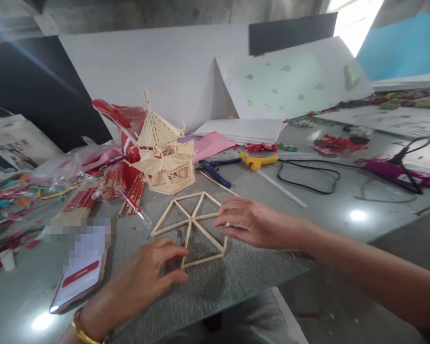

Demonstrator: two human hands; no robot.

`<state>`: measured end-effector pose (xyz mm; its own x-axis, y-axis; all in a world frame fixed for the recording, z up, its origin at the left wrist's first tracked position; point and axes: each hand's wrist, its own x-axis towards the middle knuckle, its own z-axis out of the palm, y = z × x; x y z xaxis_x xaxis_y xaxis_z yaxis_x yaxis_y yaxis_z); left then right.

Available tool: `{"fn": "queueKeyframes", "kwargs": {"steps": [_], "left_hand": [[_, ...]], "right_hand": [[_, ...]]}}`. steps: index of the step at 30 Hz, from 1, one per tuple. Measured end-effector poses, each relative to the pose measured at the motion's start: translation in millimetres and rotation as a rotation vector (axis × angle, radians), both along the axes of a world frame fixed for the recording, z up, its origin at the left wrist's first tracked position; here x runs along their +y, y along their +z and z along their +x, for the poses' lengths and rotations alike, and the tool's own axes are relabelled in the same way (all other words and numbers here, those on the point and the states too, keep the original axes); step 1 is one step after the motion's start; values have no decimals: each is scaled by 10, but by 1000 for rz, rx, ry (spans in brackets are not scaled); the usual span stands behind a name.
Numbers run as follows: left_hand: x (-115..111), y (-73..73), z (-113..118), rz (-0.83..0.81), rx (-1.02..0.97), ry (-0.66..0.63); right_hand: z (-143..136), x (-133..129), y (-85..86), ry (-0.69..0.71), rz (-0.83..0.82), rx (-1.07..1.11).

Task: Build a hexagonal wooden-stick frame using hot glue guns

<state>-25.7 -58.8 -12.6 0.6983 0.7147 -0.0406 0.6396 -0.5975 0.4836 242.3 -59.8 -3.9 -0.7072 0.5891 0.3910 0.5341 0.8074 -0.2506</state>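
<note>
A flat six-sided frame of wooden sticks [207, 232], with spokes meeting in its middle, lies on the table in front of me. My left hand [154, 265] is at its near left corner, thumb and fingers apart on either side of the stick end. At the right corner, my right hand [249, 222] has its thumb and fingers close together around the frame; the fingers partly hide that corner. Behind the frame stands a small tiered pagoda model [168, 153] built of similar sticks. A loose stick [218, 184] lies just beyond the frame.
A yellow glue gun [260, 161] with a clear glue stick [283, 188] lies behind my right hand, beside blue-handled pliers [217, 173]. Its black cable runs toward a purple power strip [397, 172]. A phone [82, 272] and bundles of sticks [79, 198] are at left.
</note>
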Motion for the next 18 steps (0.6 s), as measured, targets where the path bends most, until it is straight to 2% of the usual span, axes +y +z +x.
{"fn": "queueKeyframes", "kwargs": {"steps": [3, 6, 11, 18], "left_hand": [[-66, -27, 90, 178, -43, 5], [-110, -75, 260, 264, -14, -58], [-76, -146, 440, 289, 74, -110], [-67, -217, 409, 297, 35, -81]], "right_hand": [[85, -64, -60, 9, -39, -67], [60, -112, -116, 38, -32, -150], [-10, -124, -127, 44, 1, -213], [-30, -103, -178, 53, 27, -198]]}}
